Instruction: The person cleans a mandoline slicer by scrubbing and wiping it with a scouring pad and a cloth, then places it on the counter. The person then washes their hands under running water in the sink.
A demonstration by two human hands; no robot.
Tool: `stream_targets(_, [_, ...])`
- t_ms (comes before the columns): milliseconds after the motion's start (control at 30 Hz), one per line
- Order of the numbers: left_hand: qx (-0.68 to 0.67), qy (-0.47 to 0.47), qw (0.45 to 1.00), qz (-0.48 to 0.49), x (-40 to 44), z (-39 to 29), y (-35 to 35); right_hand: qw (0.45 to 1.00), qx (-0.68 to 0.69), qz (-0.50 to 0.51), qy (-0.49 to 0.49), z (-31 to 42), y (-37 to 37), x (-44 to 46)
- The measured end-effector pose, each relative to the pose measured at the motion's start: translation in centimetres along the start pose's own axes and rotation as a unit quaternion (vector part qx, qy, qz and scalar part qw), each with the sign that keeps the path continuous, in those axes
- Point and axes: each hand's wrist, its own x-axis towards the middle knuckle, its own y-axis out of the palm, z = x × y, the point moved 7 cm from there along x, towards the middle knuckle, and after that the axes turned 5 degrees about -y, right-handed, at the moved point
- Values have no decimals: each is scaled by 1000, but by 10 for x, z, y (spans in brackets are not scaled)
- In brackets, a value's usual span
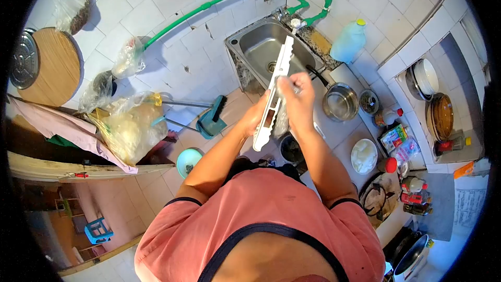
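My left hand is closed around the lower side of a long white plastic piece with a wavy edge and slots along it. It is held up at a slant, in front of the steel sink. Against its right side is my right hand, fingers curled over a crumpled greyish wad. Whether the wad is cloth or plastic film I cannot make out. Part of the white piece is hidden behind my fingers.
Right of the sink, a steel saucepan and a white bowl stand on the counter. A blue jug is in the corner. Left are a stuffed plastic bag, a brush and dustpan and a pale green basin.
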Motion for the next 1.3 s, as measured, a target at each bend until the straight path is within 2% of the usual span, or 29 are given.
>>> stream_targets(33, [17, -20, 999, 22, 9, 11, -3, 998, -42, -28, -27, 9, -7, 10])
stream_targets(67, [15, -23, 999, 22, 13, 22, -10, 997, -25, -60, -36, 5, -14, 22])
stream_targets(133, [-73, -57, 980, 178, -4, 21, 14, 995, -54, -47, -67, 13, -14, 37])
stream_targets(267, [-138, -66, 973, 173, -3, 30, 13, 997, -54, -29, -52, 13, -6, 43])
stream_targets(333, [-147, -67, 970, 179, -2, 29, 11, 988, -129, 8, -84, 24, 5, 35])
stream_targets(467, [-160, -63, 966, 193, 0, 24, 14, 970, -196, 58, -133, 32, 19, 12])
stream_targets(533, [-163, -61, 966, 192, -1, 22, 13, 953, -198, 120, -194, 48, 29, 4])
stream_targets(567, [-164, -60, 966, 190, -4, 22, 10, 938, -204, 186, -210, 52, 35, 0])
stream_targets(600, [-162, -60, 967, 186, -5, 21, 8, 937, -204, 190, -210, 57, 34, -1])
stream_targets(667, [-150, -64, 973, 165, -7, 21, -1, 855, -243, 382, -254, 64, 54, -22])
stream_targets(700, [-134, -67, 980, 134, -7, 21, -7, 824, -296, 394, -280, 67, 56, -26])
stream_targets(733, [-116, -71, 986, 99, -12, 13, -9, 824, -297, 394, -278, 66, 55, -25])
stream_targets(767, [-51, -73, 996, -17, -16, 6, -14, 850, -289, 358, -257, 66, 50, -15])
stream_targets(800, [-50, -72, 996, -14, -14, 2, -16, 873, -280, 321, -237, 66, 44, -5])
stream_targets(833, [-29, -46, 998, -23, -13, -7, -22, 903, -272, 296, -148, 56, 35, 4])
stream_targets(867, [-9, -19, 999, -31, -12, -15, -27, 902, -274, 297, -151, 51, 33, 6])
stream_targets(933, [-28, 30, 999, 4, -22, -33, -23, 962, -175, 203, -45, 21, 14, 14])
stream_targets(1000, [-12, 55, 998, -40, -22, -39, -35, 969, -164, 175, -60, 19, 8, 18])
stream_targets(1033, [-12, 57, 998, -40, -22, -41, -35, 988, -40, 142, 38, 11, 3, 17])
stream_targets(1067, [-5, 74, 994, -86, -25, -45, -40, 981, 85, 104, 138, 3, -1, 11])
stream_targets(1100, [3, 91, 987, -131, -27, -48, -46, 967, 127, 104, 197, 5, 0, 6])
stream_targets(1200, [13, 111, 977, -184, -30, -51, -52, 975, 107, 84, 177, 19, -3, 9])
stream_targets(1267, [24, 129, 974, -186, -31, -50, -47, 995, -11, 101, 12, 16, 6, 16])
stream_targets(1300, [33, 148, 970, -189, -34, -51, -44, 991, -115, 70, -27, 19, 5, 17])
